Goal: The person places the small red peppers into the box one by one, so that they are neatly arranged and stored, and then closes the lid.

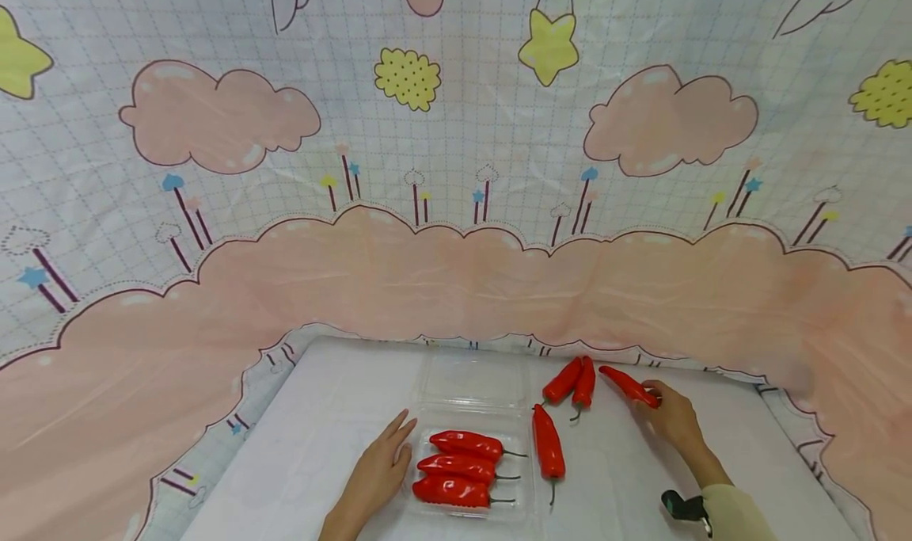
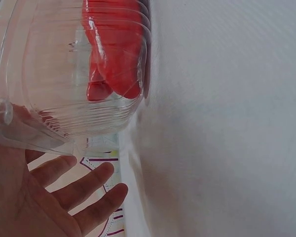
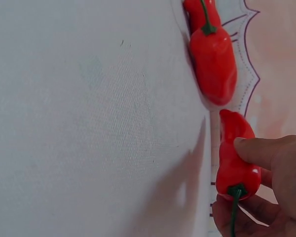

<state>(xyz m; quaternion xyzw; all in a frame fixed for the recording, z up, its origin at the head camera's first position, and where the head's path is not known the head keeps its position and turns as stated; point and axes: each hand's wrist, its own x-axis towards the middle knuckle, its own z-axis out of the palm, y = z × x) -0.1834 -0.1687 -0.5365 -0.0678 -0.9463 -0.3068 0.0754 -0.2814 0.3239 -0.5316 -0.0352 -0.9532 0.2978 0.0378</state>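
My right hand (image 1: 673, 418) grips a red chili pepper (image 1: 627, 386) between thumb and fingers near its stem end; in the right wrist view its green stem (image 3: 235, 217) points down past the fingers. Beside the left wall of a clear plastic clamshell box (image 1: 523, 493) is my left hand (image 1: 378, 468), its fingers extended. Three red peppers (image 1: 456, 468) lie side by side in the box, stems to the right. The left wrist view shows the left fingers (image 2: 91, 190) spread just below the box wall (image 2: 54, 89).
The box's lid (image 1: 472, 379) lies folded back behind it. Right of the box rests a single pepper (image 1: 548, 443), and two more peppers (image 1: 563, 380) lie at the back of the white table (image 1: 306, 422). A patterned cloth (image 1: 456, 280) hangs behind the table.
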